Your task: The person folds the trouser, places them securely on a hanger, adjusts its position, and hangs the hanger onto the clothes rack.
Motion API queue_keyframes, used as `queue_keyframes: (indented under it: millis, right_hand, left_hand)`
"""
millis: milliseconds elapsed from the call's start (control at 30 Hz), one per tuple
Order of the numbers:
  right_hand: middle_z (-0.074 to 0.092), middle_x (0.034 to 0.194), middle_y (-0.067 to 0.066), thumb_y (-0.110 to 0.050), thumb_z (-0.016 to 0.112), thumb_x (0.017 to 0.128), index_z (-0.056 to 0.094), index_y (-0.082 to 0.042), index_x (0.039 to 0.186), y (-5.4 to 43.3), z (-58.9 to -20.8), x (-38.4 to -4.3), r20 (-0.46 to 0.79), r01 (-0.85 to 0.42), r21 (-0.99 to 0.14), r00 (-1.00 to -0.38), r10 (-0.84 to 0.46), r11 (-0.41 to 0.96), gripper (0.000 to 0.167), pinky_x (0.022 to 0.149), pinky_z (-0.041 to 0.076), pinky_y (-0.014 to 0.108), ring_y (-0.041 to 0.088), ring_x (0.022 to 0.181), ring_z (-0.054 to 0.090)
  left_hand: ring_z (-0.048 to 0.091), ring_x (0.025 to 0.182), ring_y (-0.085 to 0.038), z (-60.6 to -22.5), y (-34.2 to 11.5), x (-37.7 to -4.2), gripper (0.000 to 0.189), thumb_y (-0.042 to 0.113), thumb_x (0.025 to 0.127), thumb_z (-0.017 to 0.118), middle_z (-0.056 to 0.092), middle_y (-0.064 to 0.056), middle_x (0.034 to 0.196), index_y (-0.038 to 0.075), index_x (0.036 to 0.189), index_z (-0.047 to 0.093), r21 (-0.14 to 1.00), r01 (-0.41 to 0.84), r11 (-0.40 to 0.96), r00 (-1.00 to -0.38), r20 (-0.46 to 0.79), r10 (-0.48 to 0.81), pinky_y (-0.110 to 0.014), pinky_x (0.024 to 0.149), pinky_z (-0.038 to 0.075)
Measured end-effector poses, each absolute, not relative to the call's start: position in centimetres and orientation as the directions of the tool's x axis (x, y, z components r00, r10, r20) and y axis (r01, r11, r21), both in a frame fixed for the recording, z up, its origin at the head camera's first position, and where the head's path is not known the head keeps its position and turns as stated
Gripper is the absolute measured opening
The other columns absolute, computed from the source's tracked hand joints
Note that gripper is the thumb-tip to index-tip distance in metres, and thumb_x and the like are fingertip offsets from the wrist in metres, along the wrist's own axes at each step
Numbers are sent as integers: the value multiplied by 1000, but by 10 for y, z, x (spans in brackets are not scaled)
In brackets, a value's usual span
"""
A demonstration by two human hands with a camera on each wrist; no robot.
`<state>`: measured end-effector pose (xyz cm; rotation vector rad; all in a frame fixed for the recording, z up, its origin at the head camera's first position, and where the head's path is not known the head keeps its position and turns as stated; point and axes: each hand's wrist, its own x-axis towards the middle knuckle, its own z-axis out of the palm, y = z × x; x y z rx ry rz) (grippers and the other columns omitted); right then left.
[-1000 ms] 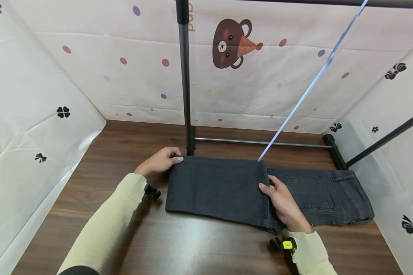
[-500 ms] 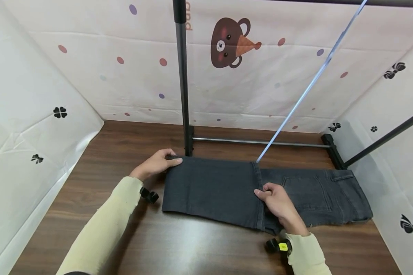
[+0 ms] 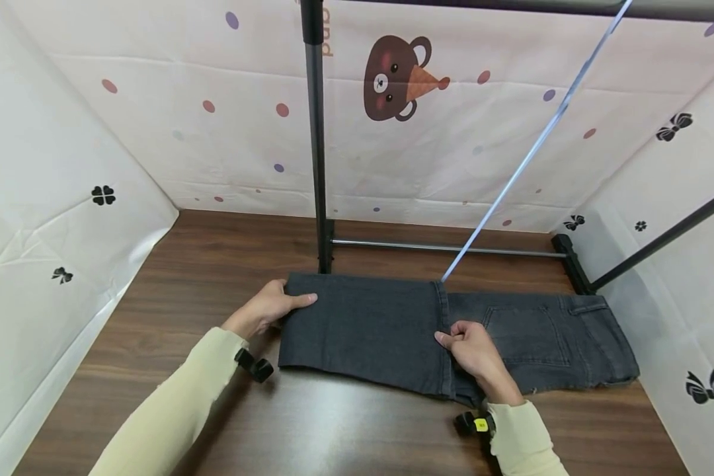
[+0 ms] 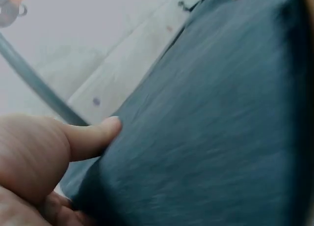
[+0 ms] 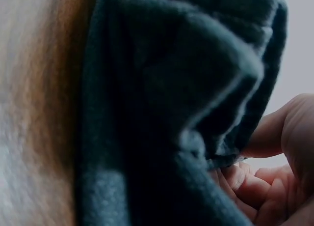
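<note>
- Nearest us, the brown wood-grain floor [image 3: 327, 433] bore the dark jeans [image 3: 369, 334], their leg end folded back so that the hem [image 3: 446, 367] crossed the middle.
- We saw the right hand [image 3: 478, 357] pinching that hem between thumb and curled fingers, slightly lower along it than a second earlier.
- The left hand [image 3: 266, 309] gripped the fold's left edge, thumb on top; it had slid down from the upper corner, which now showed bare.
- Toward the waist end, a back pocket [image 3: 529, 336] lay flat; we could not tell whether it held anything.
- Beyond, a pale blue strip [image 3: 523, 165] slanted from the black rack [image 3: 317, 145] to the jeans' far edge, as before.
- Farthest, we saw a white sheet [image 3: 452, 165] printed with a bear [image 3: 393, 78].
</note>
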<state>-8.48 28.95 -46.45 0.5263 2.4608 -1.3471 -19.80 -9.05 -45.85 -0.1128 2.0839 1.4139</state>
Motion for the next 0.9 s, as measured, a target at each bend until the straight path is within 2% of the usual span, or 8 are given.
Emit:
queue_keyframes:
  millis: [133,233,367,433,567,667,800,900]
  right_hand:
    - [29,60,-5,-27,67,103,45,-9,80,287,-461,-80,-419,440,-736,-893,163,514,37,56,31,31,15,53,30]
    - [40,66,-3,-30,70,101,59,-4,107,287,-455,-70,-436,429,-694,-889,136,578,30,59,35,32,16,57,37]
    - [51,75,1,-22,77,95,35,-4,156,286,-448,-56,-471,411,-653,-878,83,636,76,62,37,35,18,60,41]
    - [48,72,1,-15,78,94,30,-5,157,286,-447,-54,-466,399,-661,-882,69,636,80,62,36,35,17,58,38]
    - [45,68,0,-10,75,95,37,-3,147,286,-450,-54,-433,378,-668,-898,78,641,65,62,36,34,17,56,36]
    - [53,71,1,-16,78,94,40,-1,142,289,-451,-53,-419,367,-645,-903,91,670,62,65,39,33,17,60,44]
    - [62,80,4,-18,82,90,31,-2,153,291,-444,-45,-432,337,-622,-900,49,706,83,67,43,33,19,66,53]
    - [59,80,4,-11,80,90,27,-3,155,293,-443,-40,-434,302,-638,-901,-6,709,85,65,41,32,19,64,50]
  left_hand:
    - [63,124,-38,-453,-90,-175,88,35,92,81,53,-30,146,-7,153,34,803,-385,455,-818,-525,236,-48,99,56]
    - [63,123,-39,-450,-93,-155,95,32,89,85,50,-33,146,-9,154,30,796,-388,465,-823,-526,214,-48,97,57]
    - [72,105,-32,-451,-98,-133,90,22,89,85,54,-33,141,-7,154,29,796,-427,428,-804,-551,223,-44,82,62]
    - [74,95,-27,-452,-100,-130,81,14,91,82,58,-32,135,-6,152,32,806,-434,402,-806,-547,227,-42,76,63]
    - [73,79,-19,-460,-105,-135,55,-1,94,74,70,-24,110,-7,138,42,840,-421,344,-831,-508,224,-36,67,62]
    - [73,76,-17,-466,-111,-136,54,5,95,75,74,-20,102,-6,138,43,839,-432,330,-825,-516,232,-34,65,62]
    - [75,100,-28,-466,-115,-124,89,9,92,80,54,-34,143,-1,158,22,833,-486,263,-776,-550,308,-45,73,65]
    - [73,107,-34,-469,-114,-118,100,-3,87,81,41,-39,152,3,162,15,851,-490,189,-771,-525,360,-50,76,64]
